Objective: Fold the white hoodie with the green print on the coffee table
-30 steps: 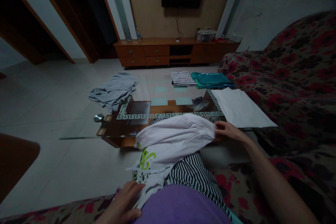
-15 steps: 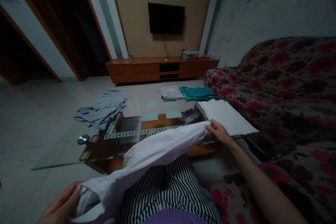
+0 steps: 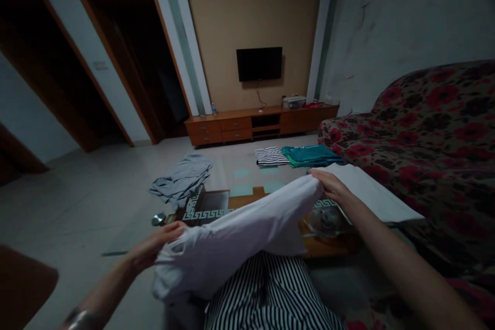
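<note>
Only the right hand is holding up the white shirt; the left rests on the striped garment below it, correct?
No: the head view shows the left hand raised, holding the white shirt's other end, not resting on the striped garment. The right hand holds it too.

Dim, grainy light leaves the doorways (image 3: 131, 62) nearly black, and wide-angle distortion bends the frame's edges.

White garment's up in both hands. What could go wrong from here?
The white garment is gripped only at its edges, so it might slip from the left hand to the floor. The right hand is close to the folded white cloth on the glass tabletop, and could disturb it.
</note>
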`<state>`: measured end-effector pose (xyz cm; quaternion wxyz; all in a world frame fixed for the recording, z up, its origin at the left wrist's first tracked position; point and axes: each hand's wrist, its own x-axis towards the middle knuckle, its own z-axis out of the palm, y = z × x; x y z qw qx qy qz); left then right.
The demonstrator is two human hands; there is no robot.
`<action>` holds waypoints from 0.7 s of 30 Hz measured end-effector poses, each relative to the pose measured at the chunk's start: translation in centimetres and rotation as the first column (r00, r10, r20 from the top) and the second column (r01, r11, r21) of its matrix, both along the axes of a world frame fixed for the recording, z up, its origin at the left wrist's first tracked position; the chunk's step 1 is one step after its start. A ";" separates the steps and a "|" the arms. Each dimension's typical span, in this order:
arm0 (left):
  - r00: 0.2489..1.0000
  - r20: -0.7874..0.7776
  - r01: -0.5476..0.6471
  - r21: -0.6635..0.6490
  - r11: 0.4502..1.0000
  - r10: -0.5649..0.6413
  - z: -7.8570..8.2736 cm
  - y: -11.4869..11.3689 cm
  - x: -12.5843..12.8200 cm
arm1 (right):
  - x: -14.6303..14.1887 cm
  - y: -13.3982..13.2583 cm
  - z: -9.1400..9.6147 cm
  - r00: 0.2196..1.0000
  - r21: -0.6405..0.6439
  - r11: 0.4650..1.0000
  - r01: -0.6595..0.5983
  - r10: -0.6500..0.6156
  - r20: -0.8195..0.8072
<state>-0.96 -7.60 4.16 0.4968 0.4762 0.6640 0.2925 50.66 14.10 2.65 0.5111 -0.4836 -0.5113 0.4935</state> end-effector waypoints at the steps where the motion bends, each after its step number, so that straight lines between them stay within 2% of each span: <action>1: 0.993 0.120 -0.003 -0.046 0.999 0.008 -1.7 0.5 1.1 | 0.3 0.6 -1.8 0.999 -0.069 0.998 -0.001 0.004 0.042; 3: 0.971 0.232 -0.015 -0.157 0.988 0.051 -5.2 1.2 2.9 | 1.1 1.1 -5.6 0.986 -0.182 0.983 -0.017 0.047 0.162; 5: 0.939 0.335 -0.024 -0.168 0.986 0.080 -7.9 1.2 3.7 | 2.2 1.1 -9.0 0.969 -0.227 0.973 -0.043 0.096 0.230; 7: 0.913 0.400 -0.033 -0.136 0.990 0.085 -9.3 0.6 3.7 | 3.3 0.8 -11.1 0.967 -0.260 0.963 -0.074 0.133 0.216; 9: 0.923 0.382 -0.013 -0.087 0.996 0.045 -9.7 0.0 3.3 | 4.0 0.4 -11.7 0.971 -0.285 0.953 -0.104 0.159 0.179; 11: 0.964 0.263 0.051 -0.018 0.999 -0.044 -9.8 -0.6 3.0 | 4.2 -0.1 -11.0 0.967 -0.279 0.952 -0.128 0.182 0.177; 14: 0.992 -0.016 0.123 0.036 0.992 -0.123 -10.4 -0.8 3.0 | 3.9 -0.8 -8.9 0.939 -0.265 0.942 -0.207 0.268 0.217; 18: 0.960 -0.276 0.071 0.044 0.997 -0.056 -10.8 -0.6 2.4 | 3.3 -2.0 -5.4 0.886 -0.201 0.921 -0.335 0.381 0.266; 21: 0.912 -0.405 0.007 0.182 0.983 0.069 -8.7 -0.8 0.2 | 3.1 -3.0 -2.1 0.866 -0.139 0.923 -0.359 0.385 0.320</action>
